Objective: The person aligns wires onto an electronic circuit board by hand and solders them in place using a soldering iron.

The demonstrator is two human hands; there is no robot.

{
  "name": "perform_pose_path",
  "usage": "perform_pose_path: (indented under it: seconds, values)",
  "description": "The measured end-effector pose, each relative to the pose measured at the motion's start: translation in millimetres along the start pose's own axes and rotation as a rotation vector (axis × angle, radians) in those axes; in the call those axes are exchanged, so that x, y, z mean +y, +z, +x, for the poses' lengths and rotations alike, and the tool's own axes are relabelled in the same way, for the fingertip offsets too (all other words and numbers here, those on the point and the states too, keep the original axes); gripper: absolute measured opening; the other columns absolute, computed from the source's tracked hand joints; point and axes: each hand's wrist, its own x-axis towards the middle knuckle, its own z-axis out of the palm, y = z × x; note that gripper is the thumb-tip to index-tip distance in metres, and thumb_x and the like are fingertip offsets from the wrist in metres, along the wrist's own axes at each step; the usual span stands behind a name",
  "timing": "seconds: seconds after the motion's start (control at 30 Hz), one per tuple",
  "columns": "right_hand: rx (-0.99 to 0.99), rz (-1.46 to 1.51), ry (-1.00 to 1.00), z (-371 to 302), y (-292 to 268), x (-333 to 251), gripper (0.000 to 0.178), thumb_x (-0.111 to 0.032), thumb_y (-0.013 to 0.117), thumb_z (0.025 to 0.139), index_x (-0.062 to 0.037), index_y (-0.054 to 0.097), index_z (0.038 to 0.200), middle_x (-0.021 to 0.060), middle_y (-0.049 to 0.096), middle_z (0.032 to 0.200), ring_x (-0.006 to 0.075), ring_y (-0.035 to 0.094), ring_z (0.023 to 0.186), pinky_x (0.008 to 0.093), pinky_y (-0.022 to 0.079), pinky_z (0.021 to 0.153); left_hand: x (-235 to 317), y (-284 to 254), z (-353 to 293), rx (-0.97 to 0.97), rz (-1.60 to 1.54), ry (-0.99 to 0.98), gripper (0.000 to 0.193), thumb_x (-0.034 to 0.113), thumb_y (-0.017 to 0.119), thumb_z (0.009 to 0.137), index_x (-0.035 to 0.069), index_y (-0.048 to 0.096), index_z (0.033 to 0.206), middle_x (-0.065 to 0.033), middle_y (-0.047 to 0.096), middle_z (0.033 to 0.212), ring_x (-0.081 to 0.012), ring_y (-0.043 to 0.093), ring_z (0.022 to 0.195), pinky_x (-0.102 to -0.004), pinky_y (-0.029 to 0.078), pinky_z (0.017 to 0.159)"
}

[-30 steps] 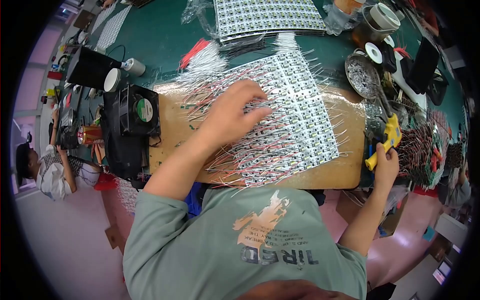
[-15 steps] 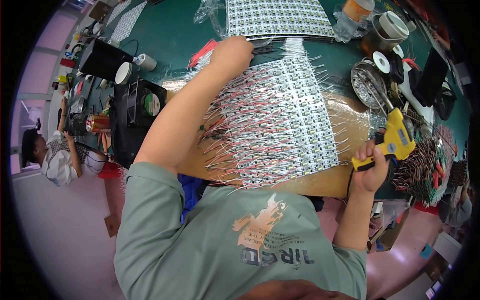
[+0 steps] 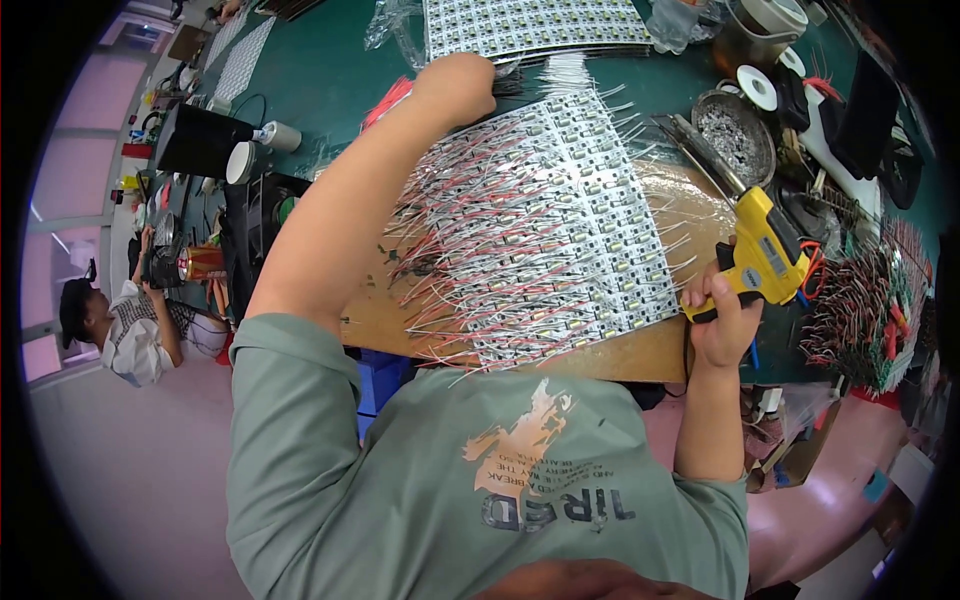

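Observation:
My right hand [image 3: 724, 318] is wrapped around the grip of a yellow soldering gun [image 3: 768, 250], whose metal tip points up and left, beside the board panel's right edge. The panel of white circuit boards [image 3: 570, 220] lies tilted in front of me. Red and white wires [image 3: 470, 250] stick out along its left side, with short pale wires on its right. Past the panel's far left corner, my left hand [image 3: 460, 88] is curled downward next to dark wires [image 3: 512, 85]. Its fingertips are hidden, so what they hold is not visible.
A brown work board [image 3: 620, 362] lies under the panel. Farther off is a stack of board panels [image 3: 535, 25]. To the right are a round metal dish [image 3: 740, 140] with silvery bits and a wire bundle [image 3: 860, 320]. A black fan [image 3: 255, 220] stands left; a person [image 3: 130, 320] sits beyond.
The soldering gun's tip has swung left toward the panel as my right hand moved slightly left. My left hand stays near the dark wires. The whole view has shifted a little.

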Motion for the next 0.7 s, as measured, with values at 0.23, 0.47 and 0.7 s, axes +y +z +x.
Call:
perform_pose_path:
  seconds: [0.23, 0.47, 0.7]
  values:
    - [-0.009, -0.013, -0.017, -0.3, 0.6, -0.8, 0.046, -0.004, 0.06, 0.086, 0.0029, 0.042, 0.127, 0.0071, 0.052, 0.075, 0.0156, 0.051, 0.062, 0.0323, 0.046, 0.058, -10.2, -2.5, -3.3, -0.012, -0.124, 0.029, 0.013, 0.017, 0.065, 0.073, 0.006, 0.065, 0.08, -0.0132, 0.065, 0.073, -0.0291, 0.064, 0.069, -0.04, 0.051, 0.065]
    - [0.026, 0.018, -0.028, -0.7, -0.4, -2.0, 0.035, 0.0, 0.06, 0.085, 0.0024, 0.045, 0.117, 0.0086, 0.055, 0.072, 0.0175, 0.055, 0.062, 0.0344, 0.049, 0.058, -13.3, -11.5, 1.3, -0.034, -0.17, 0.066, 0.017, 0.017, 0.065, 0.074, 0.005, 0.067, 0.086, -0.015, 0.067, 0.079, -0.0318, 0.065, 0.077, -0.0419, 0.051, 0.069]
    - [0.037, -0.066, -0.011, 0.1, -3.2, 2.4, 0.047, -0.005, 0.059, 0.087, 0.0035, 0.042, 0.129, 0.0058, 0.05, 0.075, 0.0143, 0.049, 0.062, 0.0309, 0.044, 0.059, -18.4, -14.8, 10.2, -0.118, -0.026, 0.182, 0.023, 0.016, 0.06, 0.083, 0.005, 0.07, 0.101, -0.017, 0.069, 0.093, -0.0347, 0.065, 0.089, -0.0434, 0.05, 0.08]
